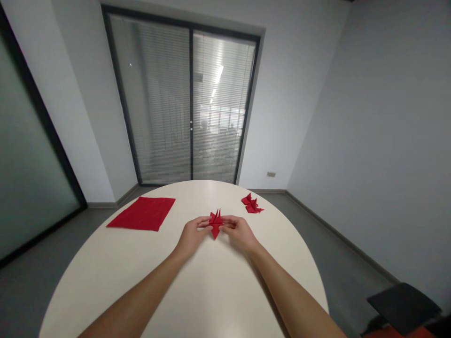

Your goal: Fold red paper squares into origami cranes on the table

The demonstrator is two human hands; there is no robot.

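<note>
Between my two hands is a folded red paper piece [215, 225], shaped like an origami crane, with two thin points at its top and a broad point facing me. My left hand [193, 234] pinches its left side between thumb and fingers. On its right side my right hand [238, 232] grips it the same way, thumb nearest me. Both hands are just over the middle of the white round table [197, 291]. Parts of the folds are hidden behind my fingertips.
Flat red paper sheets [143, 214] lie at the table's left. Several folded red paper figures [252, 204] sit at the far right, close to the edge. A black chair part [403, 305] stands at lower right. Behind the table is a glass partition with blinds [162, 108].
</note>
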